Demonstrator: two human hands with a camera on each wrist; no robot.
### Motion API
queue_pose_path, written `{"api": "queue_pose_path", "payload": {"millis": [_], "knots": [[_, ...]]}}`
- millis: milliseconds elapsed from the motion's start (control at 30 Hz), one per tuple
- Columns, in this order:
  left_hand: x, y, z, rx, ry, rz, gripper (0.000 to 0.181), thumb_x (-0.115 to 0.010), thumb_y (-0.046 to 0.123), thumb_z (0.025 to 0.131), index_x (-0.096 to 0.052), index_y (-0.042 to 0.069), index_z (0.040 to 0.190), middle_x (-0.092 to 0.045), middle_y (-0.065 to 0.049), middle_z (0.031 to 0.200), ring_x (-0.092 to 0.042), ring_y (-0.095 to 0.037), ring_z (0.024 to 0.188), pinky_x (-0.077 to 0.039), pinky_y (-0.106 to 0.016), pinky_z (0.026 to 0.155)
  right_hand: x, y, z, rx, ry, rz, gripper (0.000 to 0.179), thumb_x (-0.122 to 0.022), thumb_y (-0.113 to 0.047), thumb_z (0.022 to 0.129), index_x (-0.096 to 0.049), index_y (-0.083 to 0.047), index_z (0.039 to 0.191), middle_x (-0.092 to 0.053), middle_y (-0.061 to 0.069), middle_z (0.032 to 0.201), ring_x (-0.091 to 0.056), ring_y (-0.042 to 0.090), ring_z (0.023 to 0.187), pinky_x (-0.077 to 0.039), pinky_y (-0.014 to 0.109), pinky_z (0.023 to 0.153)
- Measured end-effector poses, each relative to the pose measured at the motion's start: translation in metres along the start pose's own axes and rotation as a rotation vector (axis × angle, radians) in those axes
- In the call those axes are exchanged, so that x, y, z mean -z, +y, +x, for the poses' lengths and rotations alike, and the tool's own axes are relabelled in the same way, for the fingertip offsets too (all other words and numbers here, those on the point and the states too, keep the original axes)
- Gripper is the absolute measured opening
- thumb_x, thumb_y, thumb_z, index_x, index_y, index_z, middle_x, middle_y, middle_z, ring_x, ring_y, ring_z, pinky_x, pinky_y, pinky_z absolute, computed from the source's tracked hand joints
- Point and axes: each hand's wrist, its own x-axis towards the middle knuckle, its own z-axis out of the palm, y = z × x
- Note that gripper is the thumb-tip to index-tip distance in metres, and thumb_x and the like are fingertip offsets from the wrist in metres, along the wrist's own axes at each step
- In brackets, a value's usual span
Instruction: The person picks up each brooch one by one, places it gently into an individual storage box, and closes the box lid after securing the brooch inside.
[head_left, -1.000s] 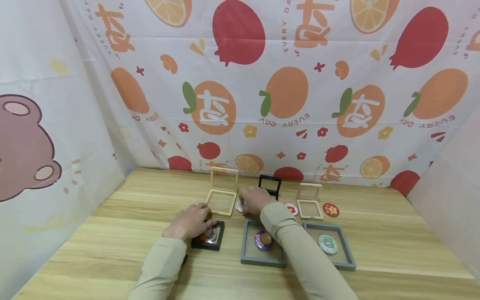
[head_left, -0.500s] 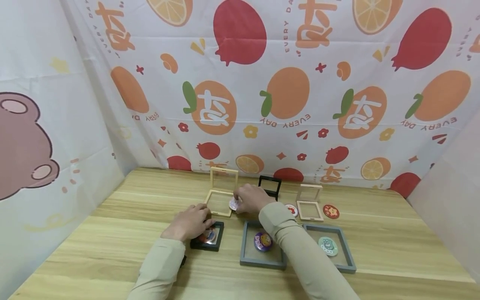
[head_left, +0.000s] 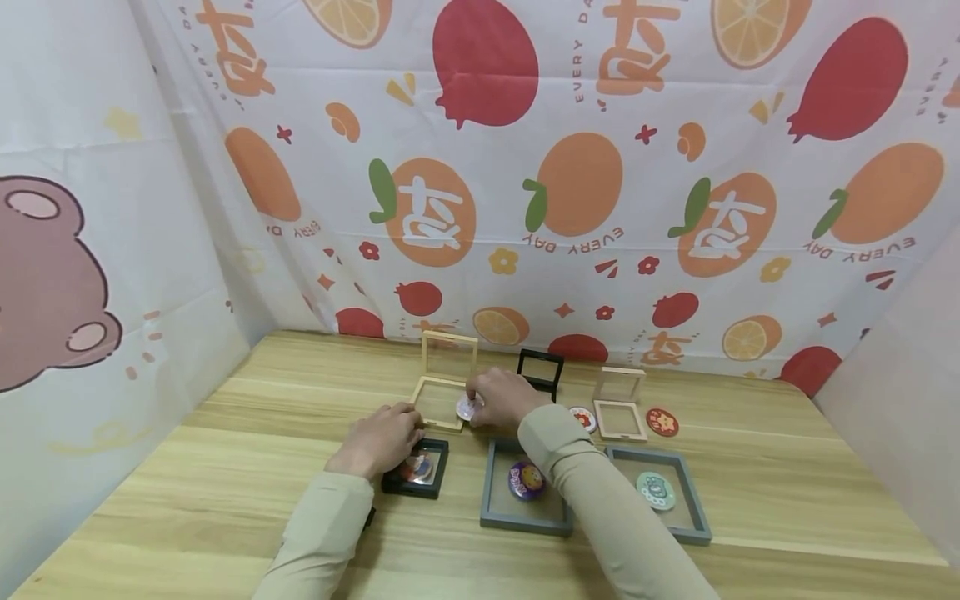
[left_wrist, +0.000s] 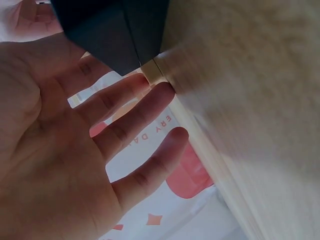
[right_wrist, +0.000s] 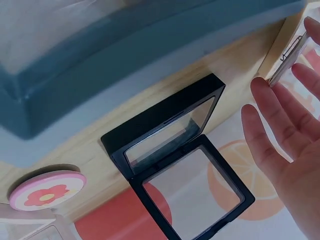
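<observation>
My right hand (head_left: 504,398) pinches a pale round pin badge (head_left: 467,407) by its edge, over the right side of an open light-wood display frame (head_left: 447,426). In the right wrist view the badge (right_wrist: 290,61) is tilted, its back clasp showing. The wooden frame's lid stands up behind its base. My left hand (head_left: 378,439), fingers loosely extended, touches the wooden frame's left front corner. Below that hand lies a closed black frame (head_left: 442,468) with a badge inside; in the left wrist view the black frame (left_wrist: 117,37) hides part of the fingers.
Two grey frames (head_left: 525,524) (head_left: 699,510) lie in front, holding a purple badge (head_left: 527,481) and a green badge (head_left: 656,491). Behind stand an open black frame (head_left: 558,367) and a small open wooden frame (head_left: 622,437), near a flower badge (head_left: 582,419) and a red badge (head_left: 662,422).
My right hand has carried the pale badge left, from the table beside the wooden frame to over its right side. My left hand has stayed almost in place.
</observation>
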Motion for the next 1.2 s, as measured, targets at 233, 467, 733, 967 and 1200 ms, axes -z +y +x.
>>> {"api": "queue_pose_path", "payload": {"millis": [233,467,733,967,1200], "knots": [[-0.001,0.000,0.001,-0.004,0.008,0.000,0.012,-0.063,0.014,0.100,-0.071,0.006,0.105,-0.063,-0.016,0.125,-0.062,-0.038,0.106,-0.052,-0.061,0.082,0.000,-0.001,0.003,0.001,0.013,0.020,0.023,-0.081,-0.018,0.085,-0.074,-0.009,0.105,-0.069,0.004,0.100,-0.059,0.015,0.084,-0.052,0.032,0.075],[0.000,0.001,-0.001,-0.003,0.009,-0.006,0.011,-0.063,0.014,0.100,-0.070,0.005,0.104,-0.063,-0.017,0.125,-0.062,-0.038,0.105,-0.052,-0.061,0.082,-0.003,-0.001,0.006,0.001,0.011,0.044,0.021,-0.080,-0.018,0.087,-0.074,-0.008,0.105,-0.067,0.002,0.098,-0.057,0.013,0.082,-0.051,0.029,0.074],[0.001,0.002,-0.002,-0.004,0.013,-0.007,0.012,-0.064,0.015,0.100,-0.070,0.006,0.105,-0.063,-0.017,0.127,-0.062,-0.038,0.107,-0.052,-0.061,0.083,-0.004,-0.004,0.009,0.017,0.007,0.057,0.024,-0.081,-0.018,0.087,-0.074,-0.006,0.106,-0.067,0.004,0.097,-0.057,0.014,0.082,-0.050,0.028,0.073],[0.002,0.004,-0.002,0.002,0.023,-0.007,0.012,-0.063,0.016,0.101,-0.071,0.008,0.104,-0.064,-0.015,0.124,-0.062,-0.037,0.105,-0.052,-0.062,0.082,-0.008,-0.004,0.010,0.010,0.027,0.049,0.023,-0.082,-0.020,0.086,-0.075,-0.007,0.103,-0.066,0.003,0.095,-0.057,0.013,0.081,-0.050,0.027,0.073],[0.002,0.003,-0.004,0.002,0.022,-0.008,0.012,-0.064,0.016,0.100,-0.070,0.007,0.105,-0.064,-0.016,0.127,-0.062,-0.038,0.107,-0.052,-0.062,0.083,-0.008,-0.006,0.011,0.030,0.048,0.062,0.020,-0.080,-0.017,0.086,-0.075,-0.004,0.101,-0.066,0.004,0.095,-0.058,0.014,0.083,-0.051,0.027,0.075]]}}
